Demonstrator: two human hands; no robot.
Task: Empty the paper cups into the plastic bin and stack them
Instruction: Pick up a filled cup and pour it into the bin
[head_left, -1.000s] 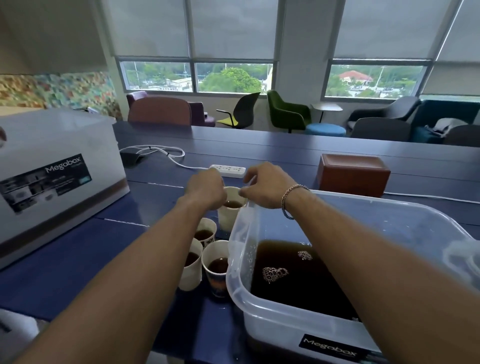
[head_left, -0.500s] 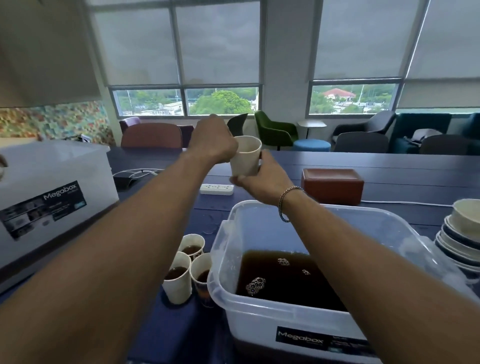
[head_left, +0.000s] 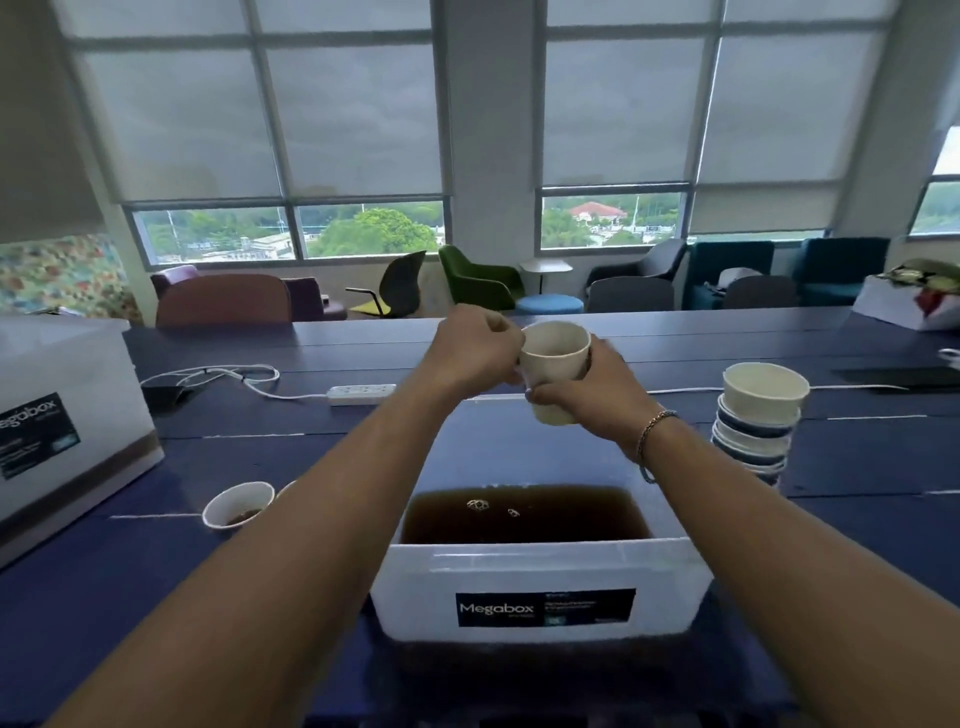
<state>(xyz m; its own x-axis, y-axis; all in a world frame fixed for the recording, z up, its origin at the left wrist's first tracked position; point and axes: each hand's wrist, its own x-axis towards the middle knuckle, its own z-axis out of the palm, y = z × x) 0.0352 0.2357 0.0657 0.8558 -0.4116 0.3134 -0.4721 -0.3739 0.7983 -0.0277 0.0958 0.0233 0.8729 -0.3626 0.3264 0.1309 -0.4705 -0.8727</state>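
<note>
Blue bench (head_left: 311, 457) in a window lounge. One paper cup (head_left: 553, 364), upright with dark liquid inside, is held above the far end of the plastic bin (head_left: 415, 587). The left hand (head_left: 475, 358) pinches its rim and the right hand (head_left: 597, 400) wraps its base, likely steadying it before tipping. A stack of emptied cups (head_left: 761, 415) waits to the right of the bin, a full cup (head_left: 238, 504) to the left. A second ago the paper cup stood on the bench; now it is lifted over the bin.

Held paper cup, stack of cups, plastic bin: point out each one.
held paper cup (head_left: 553, 371): head view, side wall just under the rim.
stack of cups (head_left: 763, 405): head view, outer wall of the top cup.
plastic bin (head_left: 519, 571): head view, front wall above the label.
</note>
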